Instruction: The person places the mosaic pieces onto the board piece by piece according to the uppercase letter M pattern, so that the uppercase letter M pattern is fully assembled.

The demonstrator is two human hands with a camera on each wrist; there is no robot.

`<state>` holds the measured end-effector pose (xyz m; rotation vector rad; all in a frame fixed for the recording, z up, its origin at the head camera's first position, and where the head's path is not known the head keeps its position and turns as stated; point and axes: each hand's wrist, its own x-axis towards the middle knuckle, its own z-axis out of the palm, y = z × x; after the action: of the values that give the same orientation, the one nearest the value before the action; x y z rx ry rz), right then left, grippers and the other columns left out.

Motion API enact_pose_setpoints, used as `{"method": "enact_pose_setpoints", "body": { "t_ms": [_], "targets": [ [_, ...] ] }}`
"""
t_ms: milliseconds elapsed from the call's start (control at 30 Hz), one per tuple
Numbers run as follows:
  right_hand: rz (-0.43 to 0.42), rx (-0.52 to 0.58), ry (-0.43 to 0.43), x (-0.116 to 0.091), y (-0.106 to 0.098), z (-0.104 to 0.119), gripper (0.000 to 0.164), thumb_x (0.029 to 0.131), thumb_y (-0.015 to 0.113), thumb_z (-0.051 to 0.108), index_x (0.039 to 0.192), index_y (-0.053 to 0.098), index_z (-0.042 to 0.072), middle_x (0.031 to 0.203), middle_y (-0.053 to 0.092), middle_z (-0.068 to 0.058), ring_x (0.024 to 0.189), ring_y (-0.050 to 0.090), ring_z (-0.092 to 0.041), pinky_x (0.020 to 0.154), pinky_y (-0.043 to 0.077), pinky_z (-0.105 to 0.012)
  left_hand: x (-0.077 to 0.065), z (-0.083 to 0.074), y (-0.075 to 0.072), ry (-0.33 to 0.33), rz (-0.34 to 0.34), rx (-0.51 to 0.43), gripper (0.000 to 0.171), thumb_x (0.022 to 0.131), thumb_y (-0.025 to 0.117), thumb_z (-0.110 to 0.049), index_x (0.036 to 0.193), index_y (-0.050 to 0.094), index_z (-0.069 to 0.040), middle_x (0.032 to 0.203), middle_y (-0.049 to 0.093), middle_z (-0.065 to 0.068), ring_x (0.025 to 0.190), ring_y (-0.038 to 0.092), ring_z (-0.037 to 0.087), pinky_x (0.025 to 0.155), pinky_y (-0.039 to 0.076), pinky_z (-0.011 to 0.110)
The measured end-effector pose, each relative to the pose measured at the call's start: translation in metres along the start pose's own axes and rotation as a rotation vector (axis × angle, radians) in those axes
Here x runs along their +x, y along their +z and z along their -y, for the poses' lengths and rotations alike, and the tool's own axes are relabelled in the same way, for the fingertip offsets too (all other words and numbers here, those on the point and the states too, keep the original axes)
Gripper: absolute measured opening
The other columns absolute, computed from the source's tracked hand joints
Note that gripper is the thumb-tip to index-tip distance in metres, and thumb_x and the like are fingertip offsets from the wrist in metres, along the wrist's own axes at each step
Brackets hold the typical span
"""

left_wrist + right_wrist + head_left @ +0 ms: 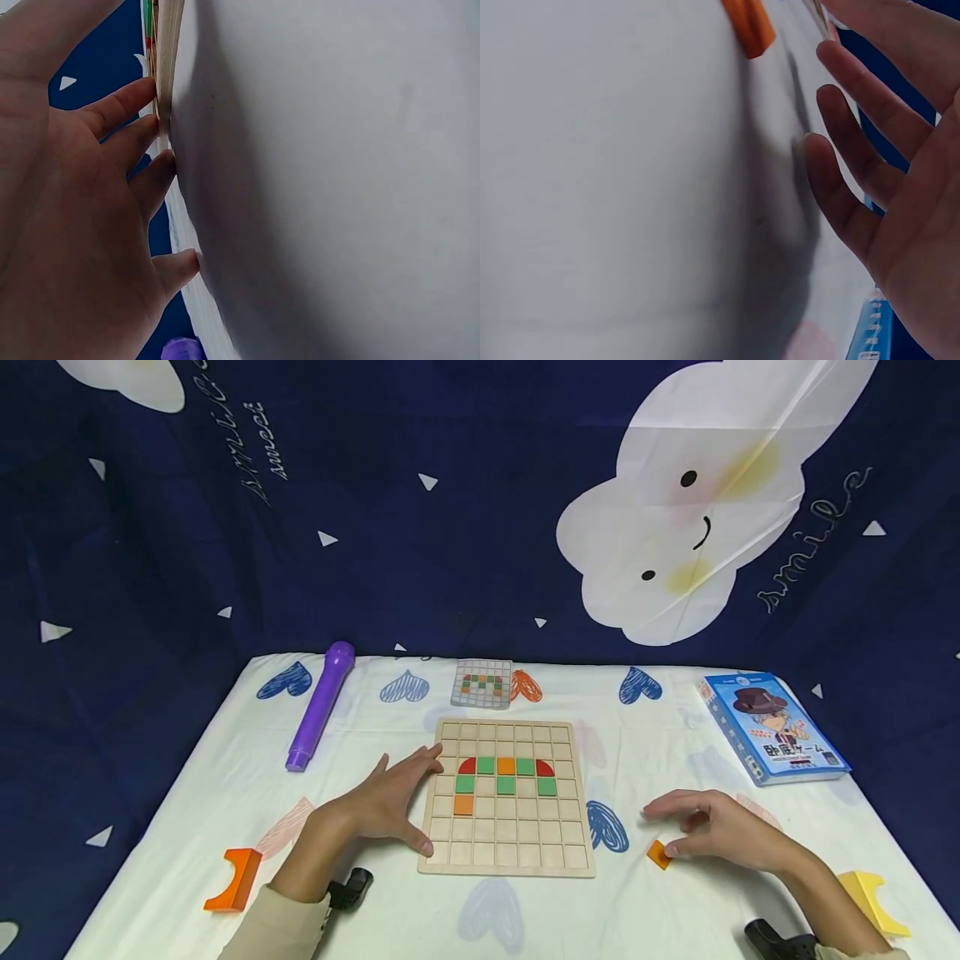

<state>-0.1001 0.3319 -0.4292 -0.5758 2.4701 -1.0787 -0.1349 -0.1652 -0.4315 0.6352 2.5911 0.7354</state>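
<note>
A square wooden grid board (516,858) lies mid-table with several green squares, a red rounded piece at each end of the top row, an orange square in that row and another orange square (463,805) lower left. Along the board's left edge rests my left hand (386,797), fingers spread, thumb at the near left corner; the left wrist view has its fingertips by the board's side. My right hand (723,831) hovers loosely curled right of the board. Its thumb is beside a small orange block (658,855) on the cloth; the right wrist view shows the other fingers apart from the block.
Behind the board lies a small pattern card (482,684) with a similar coloured layout. A purple microphone-shaped stick (321,706) is at left, a blue game box (776,727) at right. An orange arch block (234,881) and a yellow arch block (873,902) lie near the front sides.
</note>
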Motion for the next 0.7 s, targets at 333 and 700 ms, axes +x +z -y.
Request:
{"method": "enact_pose_setpoints", "body": {
  "t_ms": [333, 700],
  "targets": [
    [0.029, 0.046, -0.072, -0.005, 0.009, -0.008, 0.037, 0.087, 0.08, 0.024, 0.123, 0.073, 0.018, 0.127, 0.073, -0.002, 0.115, 0.056, 0.014, 0.092, 0.048, -0.009, -0.001, 0.0, -0.001, 0.005, 0.008, -0.012, 0.108, 0.056, 0.096, -0.05, 0.143, 0.046, -0.011, 0.173, 0.022, 0.006, 0.162, 0.017, 0.033, 0.124, 0.004, 0.076],
    [0.01, 0.041, -0.181, -0.005, 0.018, -0.017, 0.034, 0.086, 0.08, 0.022, 0.119, 0.075, 0.018, 0.122, 0.073, 0.001, 0.116, 0.059, 0.008, 0.097, 0.043, -0.002, 0.0, 0.0, 0.001, -0.002, 0.001, -0.001, 0.11, 0.055, 0.096, -0.053, 0.144, 0.047, -0.011, 0.173, 0.022, 0.005, 0.162, 0.017, 0.033, 0.124, 0.004, 0.075]
  ]
}}
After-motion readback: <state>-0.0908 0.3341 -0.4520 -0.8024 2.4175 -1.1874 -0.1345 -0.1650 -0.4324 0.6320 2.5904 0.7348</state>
